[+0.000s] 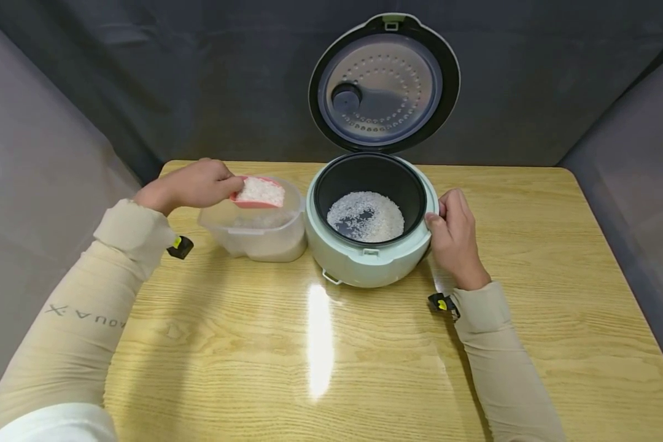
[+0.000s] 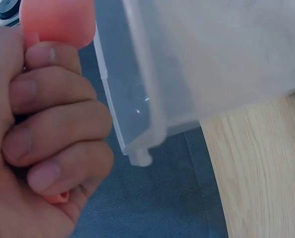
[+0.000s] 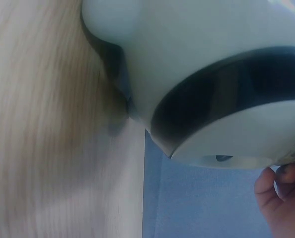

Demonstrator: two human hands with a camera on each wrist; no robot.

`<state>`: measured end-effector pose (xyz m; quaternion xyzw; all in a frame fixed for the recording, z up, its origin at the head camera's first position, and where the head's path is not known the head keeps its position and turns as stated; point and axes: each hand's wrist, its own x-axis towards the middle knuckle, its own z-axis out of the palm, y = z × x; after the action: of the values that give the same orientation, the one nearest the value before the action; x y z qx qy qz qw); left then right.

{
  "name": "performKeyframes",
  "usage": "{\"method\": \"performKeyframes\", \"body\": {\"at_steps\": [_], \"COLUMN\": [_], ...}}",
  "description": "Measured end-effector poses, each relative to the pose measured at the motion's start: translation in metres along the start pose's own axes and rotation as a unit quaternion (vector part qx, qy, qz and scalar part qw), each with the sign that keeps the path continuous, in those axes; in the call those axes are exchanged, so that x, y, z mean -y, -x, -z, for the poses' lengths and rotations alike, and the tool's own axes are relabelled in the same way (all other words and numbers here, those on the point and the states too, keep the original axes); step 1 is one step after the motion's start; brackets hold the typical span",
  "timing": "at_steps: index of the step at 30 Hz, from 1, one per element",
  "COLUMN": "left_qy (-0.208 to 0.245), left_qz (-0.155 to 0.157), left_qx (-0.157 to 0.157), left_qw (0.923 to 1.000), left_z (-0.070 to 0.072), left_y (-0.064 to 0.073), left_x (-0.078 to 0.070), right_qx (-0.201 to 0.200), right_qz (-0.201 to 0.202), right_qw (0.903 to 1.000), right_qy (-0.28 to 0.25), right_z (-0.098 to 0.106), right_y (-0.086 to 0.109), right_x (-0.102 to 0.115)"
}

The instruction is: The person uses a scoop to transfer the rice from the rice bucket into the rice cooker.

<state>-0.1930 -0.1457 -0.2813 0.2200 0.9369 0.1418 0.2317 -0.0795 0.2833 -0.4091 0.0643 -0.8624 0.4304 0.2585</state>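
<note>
My left hand (image 1: 196, 183) grips the handle of a pink scoop (image 2: 58, 22), which is heaped with white rice (image 1: 262, 192). The scoop is over the clear plastic container (image 1: 271, 247), where more rice lies at the bottom. Just right of that stands a pale green rice cooker (image 1: 359, 270) with its lid raised. White rice (image 1: 385, 220) partly covers the floor of its dark inner pot (image 1: 407, 193). My right hand (image 1: 457, 239) holds the cooker's right side, thumb on the rim; its curled fingertips (image 3: 264, 183) show at the edge in the right wrist view.
The raised lid (image 1: 387, 80) leans back above the cooker, in front of a dark curtain (image 1: 226, 80). Everything stands toward the far edge of a wooden table (image 1: 254, 356). Grey partitions (image 1: 635, 123) flank the table on both sides.
</note>
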Motion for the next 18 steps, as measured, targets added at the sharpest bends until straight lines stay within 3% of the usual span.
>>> {"method": "performKeyframes", "body": {"at_steps": [11,18], "left_qy": [0.001,0.003], "left_qz": [0.009,-0.015], "left_qx": [-0.004,-0.021], "left_qw": [1.0,0.9997], "left_z": [0.014,0.021], "left_y": [-0.003,-0.004], "left_x": [-0.009,-0.022], "right_qx": [-0.001,0.0], "right_qz": [0.004,0.007], "right_qw": [1.0,1.0], "right_qy": [-0.002,-0.004], "right_z": [0.0,0.0], "right_y": [0.0,0.0], "right_x": [-0.002,-0.002]}}
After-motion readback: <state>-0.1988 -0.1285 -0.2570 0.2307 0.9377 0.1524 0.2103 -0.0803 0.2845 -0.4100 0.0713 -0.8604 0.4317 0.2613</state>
